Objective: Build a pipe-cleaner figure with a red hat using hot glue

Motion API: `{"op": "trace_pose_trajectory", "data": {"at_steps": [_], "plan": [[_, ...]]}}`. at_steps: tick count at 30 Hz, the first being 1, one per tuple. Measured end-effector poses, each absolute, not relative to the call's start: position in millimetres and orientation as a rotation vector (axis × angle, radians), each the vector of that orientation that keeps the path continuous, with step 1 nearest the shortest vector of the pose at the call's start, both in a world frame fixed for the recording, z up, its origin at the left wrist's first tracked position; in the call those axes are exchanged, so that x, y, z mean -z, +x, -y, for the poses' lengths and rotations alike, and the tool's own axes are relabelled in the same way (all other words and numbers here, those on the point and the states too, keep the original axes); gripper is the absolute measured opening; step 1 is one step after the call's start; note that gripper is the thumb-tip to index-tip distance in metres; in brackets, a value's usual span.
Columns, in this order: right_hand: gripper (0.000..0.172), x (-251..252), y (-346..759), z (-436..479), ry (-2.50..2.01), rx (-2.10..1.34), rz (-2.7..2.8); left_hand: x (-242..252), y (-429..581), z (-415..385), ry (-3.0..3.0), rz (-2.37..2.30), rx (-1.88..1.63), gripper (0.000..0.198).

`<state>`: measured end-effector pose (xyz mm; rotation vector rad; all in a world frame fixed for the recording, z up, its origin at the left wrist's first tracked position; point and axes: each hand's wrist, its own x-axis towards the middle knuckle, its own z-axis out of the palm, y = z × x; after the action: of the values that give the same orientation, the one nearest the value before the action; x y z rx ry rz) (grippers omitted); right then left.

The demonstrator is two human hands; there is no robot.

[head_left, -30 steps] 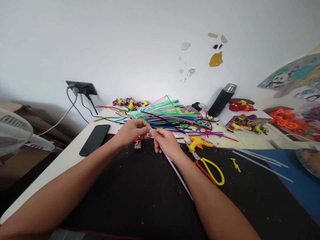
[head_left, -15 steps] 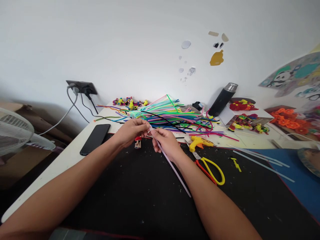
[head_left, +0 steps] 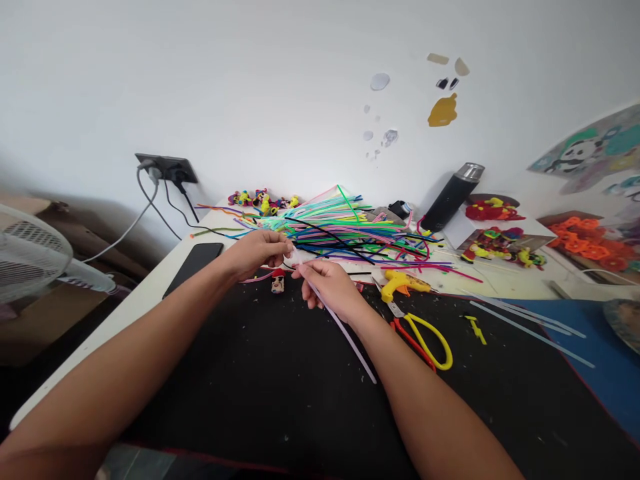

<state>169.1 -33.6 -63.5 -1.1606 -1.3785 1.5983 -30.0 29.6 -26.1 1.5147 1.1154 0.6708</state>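
Note:
A pale lilac pipe cleaner (head_left: pixel 350 339) slants down to the right over the black mat (head_left: pixel 240 387). My right hand (head_left: pixel 325 285) is closed on it near its upper end. Just to the left, my left hand (head_left: pixel 264 255) pinches the pale tip, its thumb and index finger pressed together; the exact grip is small and hard to see. A small figure head with a red top (head_left: pixel 278 281) lies on the mat below and between the hands. Behind them spreads a heap of coloured pipe cleaners (head_left: pixel 345 227).
Right of my right hand lie a yellow glue gun (head_left: pixel 404 283), scissors (head_left: pixel 430 340) and a small yellow piece (head_left: pixel 476 330). A phone (head_left: pixel 194 267) is at the left, a black flask (head_left: pixel 453 198) behind, glue sticks (head_left: pixel 535 330) at the right.
My hands have moved slightly apart, the left one a little up and left. The pipe cleaner's lower end has shifted slightly up and left. The view has also shifted a little.

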Motion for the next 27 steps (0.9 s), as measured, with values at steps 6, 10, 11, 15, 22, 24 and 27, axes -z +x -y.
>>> {"op": "trace_pose_trajectory", "data": {"at_steps": [6, 10, 11, 15, 22, 24, 27], "plan": [[0.022, 60, 166, 39, -1.236, -1.721, 1.524, 10, -55, -41, 1.900, -1.283, -0.386, 0.042], [0.022, 58, 168, 39, -1.245, -1.709, 1.483, 5, -67, -45, 2.118, -1.293, -0.253, 0.051], [0.022, 58, 169, 38, -1.252, -1.701, 1.465, 5, -69, -45, 2.146, -1.287, -0.197, 0.053], [0.022, 60, 171, 35, -1.265, -1.675, 1.429, 13, -69, -46, 2.180, -1.267, -0.037, 0.061], [0.022, 63, 170, 34, -1.247, -1.697, 1.433, 20, -68, -48, 2.181, -1.191, -0.015, 0.044], [0.021, 63, 170, 35, -1.241, -1.692, 1.436, 21, -66, -47, 2.184, -1.184, 0.003, 0.040], [0.021, 64, 170, 34, -1.233, -1.687, 1.436, 22, -61, -46, 2.171, -1.125, 0.041, 0.036]]}}
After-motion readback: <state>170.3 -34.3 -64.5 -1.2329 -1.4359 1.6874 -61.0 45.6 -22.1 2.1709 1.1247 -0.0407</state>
